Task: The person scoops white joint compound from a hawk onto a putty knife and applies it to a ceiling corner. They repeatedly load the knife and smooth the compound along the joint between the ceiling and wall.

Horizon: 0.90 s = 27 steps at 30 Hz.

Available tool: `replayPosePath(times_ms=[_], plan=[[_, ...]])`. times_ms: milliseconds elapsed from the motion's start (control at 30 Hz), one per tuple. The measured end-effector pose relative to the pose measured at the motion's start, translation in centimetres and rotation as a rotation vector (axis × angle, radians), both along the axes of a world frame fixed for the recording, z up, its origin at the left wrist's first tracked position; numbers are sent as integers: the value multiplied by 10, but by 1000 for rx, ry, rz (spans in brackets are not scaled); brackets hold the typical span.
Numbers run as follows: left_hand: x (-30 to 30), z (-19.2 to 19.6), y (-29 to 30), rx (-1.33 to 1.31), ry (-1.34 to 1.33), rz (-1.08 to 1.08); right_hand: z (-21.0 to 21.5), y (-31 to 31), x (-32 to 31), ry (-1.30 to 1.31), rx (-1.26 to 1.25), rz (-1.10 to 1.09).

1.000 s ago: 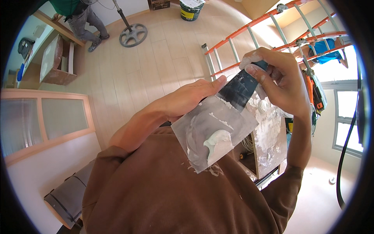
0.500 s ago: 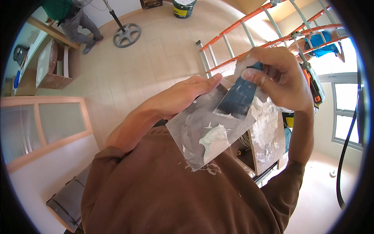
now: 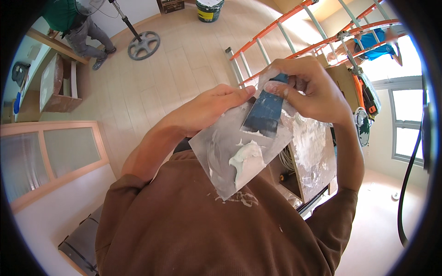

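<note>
A square plastering hawk [image 3: 216, 152], a flat plate smeared with grey-white film, is tilted in front of my chest. My left hand [image 3: 225, 99] grips its far edge, thumb on top and fingers hidden beneath. On the plate's near half lies a thick mound of pale putty [image 3: 248, 161]. My right hand [image 3: 306, 87], with white residue on its fingers, is closed around a blue putty knife [image 3: 264, 110]. Its wide blade points toward me and lies over the plate, with putty along the edge. Whether the blade touches the plate I cannot tell.
An orange ladder [image 3: 276, 27] stands ahead to the right. Near my right arm is a putty-covered board [image 3: 313, 156] over an open box. A bucket [image 3: 209, 10] and a wheel-shaped base [image 3: 143, 46] stand farther off. Two people are at the far left and right.
The plate and both hands have shifted slightly left in view. The putty knife has turned more upright, its blade still over the plate. The surroundings have shifted a little as well.
</note>
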<state>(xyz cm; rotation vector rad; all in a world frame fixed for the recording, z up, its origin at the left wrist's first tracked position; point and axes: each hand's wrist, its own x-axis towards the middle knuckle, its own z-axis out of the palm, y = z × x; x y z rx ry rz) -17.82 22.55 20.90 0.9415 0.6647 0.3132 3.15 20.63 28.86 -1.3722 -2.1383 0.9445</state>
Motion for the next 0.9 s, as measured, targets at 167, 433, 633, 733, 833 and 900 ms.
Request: replayPosePath(times_ms=[167, 433, 633, 733, 833, 900], plan=[[6, -10, 13, -61, 70, -48, -18, -6, -2, 49, -82, -27], [9, -33, 20, -109, 135, 7, -38, -22, 6, 66, -112, -153], [9, -51, 21, -153, 124, 99, -60, -35, 11, 174, -249, -319], [7, -59, 23, -147, 133, 132, -70, -44, 13, 204, -256, -390], [7, -60, 24, -136, 134, 163, -79, -53, 8, 303, -250, -476], [6, -63, 25, -147, 123, 189, -89, -59, 6, 378, -247, -540]])
